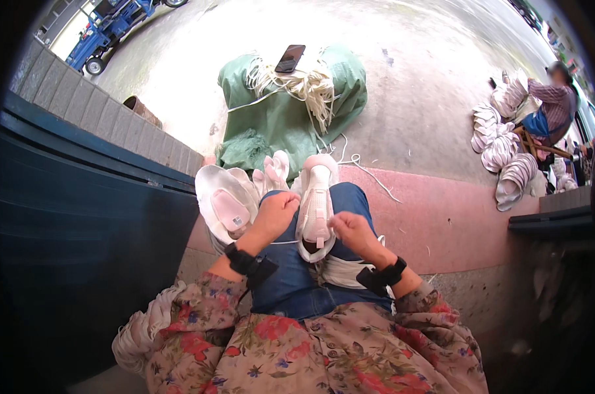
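A pale pink and white shoe upper rests between my knees, toe pointing away from me and its heel opening toward me. My left hand is closed just left of the upper, fingers curled in. On the other side my right hand is also closed, its fingertips pinched together near the tongue. Whatever either hand grips is too small or hidden to make out. A thin white lace runs from beside my left wrist to the upper's heel end. More shoe uppers are piled beside my left knee.
A green sack-covered stand ahead carries a bundle of white laces and a phone. A dark blue door panel stands at left. At far right a person sits among stacked uppers. A blue vehicle is behind.
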{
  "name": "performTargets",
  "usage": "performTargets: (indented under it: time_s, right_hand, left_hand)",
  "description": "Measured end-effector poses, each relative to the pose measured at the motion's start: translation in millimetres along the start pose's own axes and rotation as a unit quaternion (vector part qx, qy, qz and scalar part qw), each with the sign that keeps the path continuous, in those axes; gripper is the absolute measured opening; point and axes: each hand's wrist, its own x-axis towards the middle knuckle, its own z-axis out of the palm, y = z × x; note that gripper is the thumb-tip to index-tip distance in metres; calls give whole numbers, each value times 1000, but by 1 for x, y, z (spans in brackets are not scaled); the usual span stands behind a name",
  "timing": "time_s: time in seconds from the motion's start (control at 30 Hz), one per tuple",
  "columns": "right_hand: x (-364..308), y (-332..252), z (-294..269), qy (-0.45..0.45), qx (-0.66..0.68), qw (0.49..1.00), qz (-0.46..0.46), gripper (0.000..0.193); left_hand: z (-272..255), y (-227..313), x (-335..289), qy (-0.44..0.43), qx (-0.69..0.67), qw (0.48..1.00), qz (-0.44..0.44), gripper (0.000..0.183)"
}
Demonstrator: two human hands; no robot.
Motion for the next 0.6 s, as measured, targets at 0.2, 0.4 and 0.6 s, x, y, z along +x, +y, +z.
performTargets:
  time_s: [0.2,0.4,0.6]
  right_hand:
    - [27,-5,-23,66,87,993,-38,26]
    - [47,16,-28,62,59,995,-56,27]
    - [53,22,-26,80,61,994,-49,22]
  left_hand:
    - [32,4,43,94,290,940,153,38]
    - [44,0,58,58,279,950,131,28]
    - [44,-9,65,86,226,962,131,24]
